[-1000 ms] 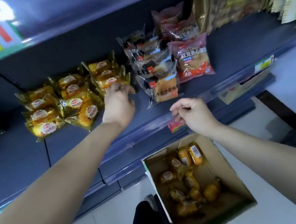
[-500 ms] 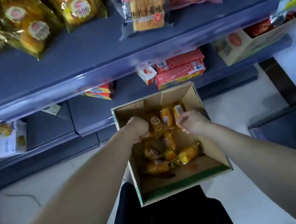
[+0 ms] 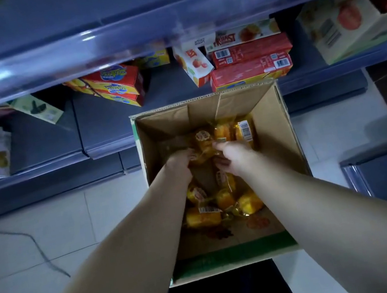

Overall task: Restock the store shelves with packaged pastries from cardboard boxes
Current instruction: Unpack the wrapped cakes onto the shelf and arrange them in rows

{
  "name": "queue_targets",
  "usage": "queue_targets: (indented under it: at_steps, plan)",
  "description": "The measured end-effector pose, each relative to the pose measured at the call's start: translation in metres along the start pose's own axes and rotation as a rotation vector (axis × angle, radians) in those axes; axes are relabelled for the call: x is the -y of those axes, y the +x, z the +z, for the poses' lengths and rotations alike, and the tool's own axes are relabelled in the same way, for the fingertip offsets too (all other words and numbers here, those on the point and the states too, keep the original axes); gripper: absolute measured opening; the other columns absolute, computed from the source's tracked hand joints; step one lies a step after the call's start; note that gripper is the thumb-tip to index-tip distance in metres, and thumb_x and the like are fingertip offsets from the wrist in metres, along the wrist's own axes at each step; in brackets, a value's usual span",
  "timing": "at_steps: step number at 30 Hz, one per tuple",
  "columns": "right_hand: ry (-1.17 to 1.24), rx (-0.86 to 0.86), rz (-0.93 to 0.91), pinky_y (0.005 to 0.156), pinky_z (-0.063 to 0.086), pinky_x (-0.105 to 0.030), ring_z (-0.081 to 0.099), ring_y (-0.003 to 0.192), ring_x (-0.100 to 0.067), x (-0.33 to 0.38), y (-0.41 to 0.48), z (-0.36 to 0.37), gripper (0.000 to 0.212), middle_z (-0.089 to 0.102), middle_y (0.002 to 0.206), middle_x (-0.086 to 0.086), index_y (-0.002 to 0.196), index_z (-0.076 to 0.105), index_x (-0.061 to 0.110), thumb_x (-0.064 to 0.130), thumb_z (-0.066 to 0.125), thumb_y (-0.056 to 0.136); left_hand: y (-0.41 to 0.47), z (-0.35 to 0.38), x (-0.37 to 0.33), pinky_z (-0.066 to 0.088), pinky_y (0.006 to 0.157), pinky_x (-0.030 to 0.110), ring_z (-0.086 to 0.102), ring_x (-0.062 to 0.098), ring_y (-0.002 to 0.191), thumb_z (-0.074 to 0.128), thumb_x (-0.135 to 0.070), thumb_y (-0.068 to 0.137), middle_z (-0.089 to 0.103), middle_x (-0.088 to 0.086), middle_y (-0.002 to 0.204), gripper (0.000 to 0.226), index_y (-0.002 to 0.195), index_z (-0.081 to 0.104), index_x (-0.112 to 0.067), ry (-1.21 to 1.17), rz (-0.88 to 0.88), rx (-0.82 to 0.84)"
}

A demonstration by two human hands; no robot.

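Cardboard forms the open box [image 3: 284,137] standing on the tiled floor [image 3: 55,226] hard against the lowest shelf [image 3: 99,136], a placement I judge deliberate: stock sits directly under the person's reach, and the open top lets both arms go straight down.

Left hand [image 3: 179,163] and right hand [image 3: 233,156] are both inside the box, near its far wall, close together but not touching. Each is curled down onto the yellow-wrapped pastries [image 3: 223,199]. The left hand's fingers are bent over a packet [image 3: 202,139] lying between the two hands; the right hand's fingers press on the same cluster. Whether either hand has a firm hold or is only gathering, I cannot tell; the fingertips are buried among wrappers.

Remaining pastries lie loose on the box bottom in two groups: one just beyond the fingers against the far wall, the other beneath the wrists, nearer the person. Orientation is mixed. A packet with a barcode label [image 3: 244,130], just beyond the right hand, stands roughly on end, long axis running away from the person. A packet under the left forearm [image 3: 203,217] lies flat, long axis crosswise. Others are tilted and overlapping.

Red cartons [image 3: 250,61] occupy the shelf beyond the box; they are not part of this handling.

Judgement: the step in hand is collecting a fresh handful. The box is well under half full.
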State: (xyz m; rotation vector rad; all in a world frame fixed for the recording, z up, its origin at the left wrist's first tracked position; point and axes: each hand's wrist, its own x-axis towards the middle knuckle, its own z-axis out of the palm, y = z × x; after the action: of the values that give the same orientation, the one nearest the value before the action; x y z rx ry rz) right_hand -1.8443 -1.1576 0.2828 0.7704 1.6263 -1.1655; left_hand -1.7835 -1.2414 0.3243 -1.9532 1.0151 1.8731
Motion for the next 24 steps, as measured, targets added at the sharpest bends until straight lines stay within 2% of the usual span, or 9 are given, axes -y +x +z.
queue_targets:
  at_steps: [3, 6, 9, 11, 13, 16, 19, 21, 24]
  plan:
    - [0.015, -0.007, -0.01, 0.073, 0.054, -0.033, 0.06, 0.091, -0.022, 0.004, 0.003, 0.0, 0.019, 0.06, 0.117, -0.014, 0.104, 0.055, 0.007, 0.01, 0.063, 0.088, 0.019, -0.001, 0.001, 0.036, 0.109, 0.036, 0.046, 0.028, 0.123, 0.048, -0.019, 0.098, 0.057, 0.018, 0.108, 0.023, 0.101, 0.056, 0.003, -0.052, -0.014, -0.01]
    - [0.067, 0.0, -0.036, 0.077, 0.056, -0.037, 0.059, 0.096, -0.026, 0.01, -0.001, -0.009, 0.03, 0.057, 0.114, -0.017, 0.116, 0.055, 0.002, 0.004, 0.063, 0.087, 0.025, -0.004, -0.001, 0.035, 0.109, 0.04, 0.045, 0.03, 0.126, 0.049, -0.02, 0.097, 0.047, 0.018, 0.137, 0.04, 0.131, 0.045, 0.001, -0.082, 0.058, -0.036]
    - [0.096, 0.015, -0.068, 0.086, 0.056, -0.04, 0.054, 0.107, -0.029, 0.013, -0.011, -0.018, 0.035, 0.051, 0.117, -0.014, 0.12, 0.052, 0.009, 0.009, 0.064, 0.087, 0.023, -0.007, -0.002, 0.04, 0.106, 0.039, 0.056, 0.024, 0.092, 0.048, -0.015, 0.097, 0.058, 0.018, 0.117, 0.034, 0.127, 0.049, 0.0, -0.058, 0.106, -0.015]
    - [0.097, 0.069, -0.056, 0.085, 0.056, -0.042, 0.055, 0.107, -0.029, 0.014, -0.021, -0.024, 0.026, 0.052, 0.117, -0.014, 0.113, 0.052, 0.013, 0.014, 0.061, 0.089, 0.014, -0.011, -0.003, 0.047, 0.099, 0.039, 0.054, 0.02, 0.077, 0.051, -0.015, 0.095, 0.058, 0.011, 0.085, 0.013, 0.1, 0.058, -0.005, -0.036, 0.097, -0.019]
    - [0.15, 0.158, -0.035, 0.081, 0.057, -0.045, 0.058, 0.105, -0.032, 0.018, -0.038, -0.029, 0.017, 0.054, 0.115, -0.018, 0.106, 0.052, 0.013, 0.014, 0.058, 0.09, -0.002, -0.017, -0.004, 0.053, 0.088, 0.041, 0.056, 0.021, 0.074, 0.056, -0.013, 0.092, 0.058, 0.009, 0.081, 0.008, 0.085, 0.056, -0.008, 0.004, 0.128, -0.033]
    - [0.144, 0.232, -0.081, 0.07, 0.057, -0.037, 0.06, 0.1, -0.029, 0.029, -0.069, -0.036, 0.016, 0.056, 0.113, -0.017, 0.104, 0.052, 0.012, 0.008, 0.057, 0.089, -0.035, -0.025, -0.01, 0.056, 0.066, 0.039, 0.06, 0.024, 0.077, 0.059, -0.001, 0.086, 0.061, 0.011, 0.09, 0.024, 0.109, 0.056, -0.008, 0.108, 0.25, 0.032]
    - [0.051, 0.266, -0.188, 0.068, 0.053, -0.032, 0.059, 0.093, -0.026, 0.042, -0.105, -0.044, 0.011, 0.057, 0.111, -0.018, 0.091, 0.053, 0.009, -0.002, 0.053, 0.087, -0.072, -0.034, -0.019, 0.057, 0.071, 0.041, 0.062, 0.027, 0.091, 0.062, 0.005, 0.081, 0.059, 0.014, 0.111, 0.05, 0.124, 0.044, -0.013, 0.235, 0.349, 0.141]
    - [-0.038, 0.287, -0.268, 0.072, 0.053, -0.033, 0.058, 0.103, -0.028, 0.049, -0.129, -0.052, 0.024, 0.055, 0.121, -0.018, 0.1, 0.054, 0.008, -0.009, 0.051, 0.084, -0.1, -0.038, -0.027, 0.056, 0.071, 0.039, 0.06, 0.026, 0.094, 0.06, 0.007, 0.081, 0.057, 0.011, 0.113, 0.054, 0.126, 0.041, -0.017, 0.3, 0.42, 0.209]
    - [-0.166, 0.392, -0.335, 0.09, 0.049, -0.043, 0.049, 0.122, -0.03, 0.059, -0.158, -0.064, 0.081, 0.039, 0.144, -0.013, 0.144, 0.029, 0.025, -0.022, 0.044, 0.079, -0.139, -0.044, -0.043, 0.051, 0.07, 0.036, 0.056, 0.023, 0.087, 0.058, 0.009, 0.08, 0.052, 0.005, 0.109, 0.065, 0.129, 0.034, -0.026, 0.382, 0.553, 0.272]
